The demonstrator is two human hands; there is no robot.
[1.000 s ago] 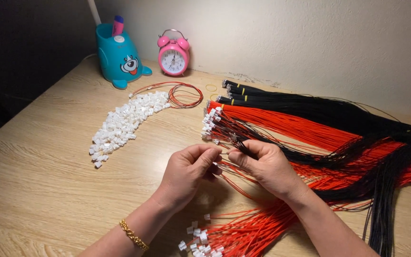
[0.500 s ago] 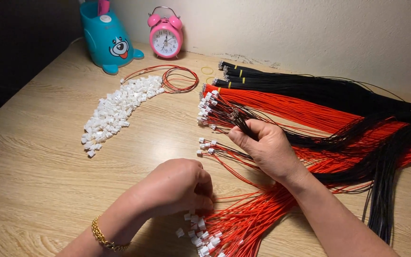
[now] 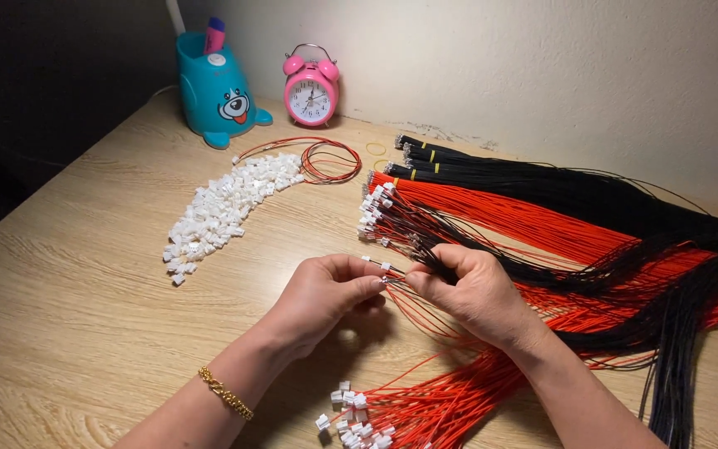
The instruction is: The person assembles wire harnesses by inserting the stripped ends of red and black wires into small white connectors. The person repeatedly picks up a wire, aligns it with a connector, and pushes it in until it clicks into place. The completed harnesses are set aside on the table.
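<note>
Two big fans of wire are lying across your wooden table (image 3: 85, 333): the black wires (image 3: 592, 195) are running along the wall side and the red wires (image 3: 525, 220) are spreading just in front of them, both crossing at the right. Further left, a curved pile of white connector housings (image 3: 222, 208) is sitting near a teal pen holder (image 3: 213, 91) and a pink alarm clock (image 3: 311, 90). Your right hand (image 3: 475, 291) is pinching closed on a few red leads, just off the bundle. Your left hand (image 3: 326, 295) is meeting it, thumb and fingertips pressing together on one small white connector (image 3: 386, 268) at the wire's tip, above the table's middle.
</note>
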